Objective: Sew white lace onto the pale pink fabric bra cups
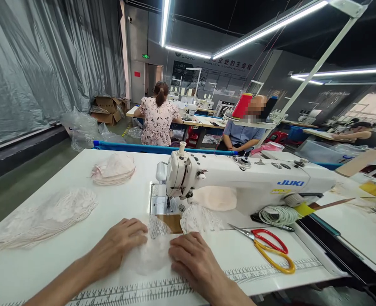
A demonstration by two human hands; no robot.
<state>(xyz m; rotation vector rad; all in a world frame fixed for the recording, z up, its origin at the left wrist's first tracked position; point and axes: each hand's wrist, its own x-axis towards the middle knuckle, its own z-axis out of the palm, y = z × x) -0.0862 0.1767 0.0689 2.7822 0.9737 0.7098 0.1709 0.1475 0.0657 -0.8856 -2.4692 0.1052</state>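
Note:
A sheer white lace piece [148,254] lies on the table in front of the sewing machine's needle [168,203]. My left hand [126,240] has its fingers closed together on the lace's left edge. On the opposite edge, my right hand [196,259] bends its fingers over the fabric; its fingertips are partly hidden. The lace's patterned far end points toward the metal needle plate [158,206] and stops short of the needle. Beyond my right hand, more white lace [200,219] and a pale cream cup-shaped piece [216,198] lie under the machine arm [254,174].
Two stacks of lace pieces, a wide one [50,214] and a smaller one [114,170], sit left. Scissors [271,248] with red and yellow handles lie right, near coiled pale cord [277,216]. A printed ruler [137,293] follows the front edge. People sit beyond the table.

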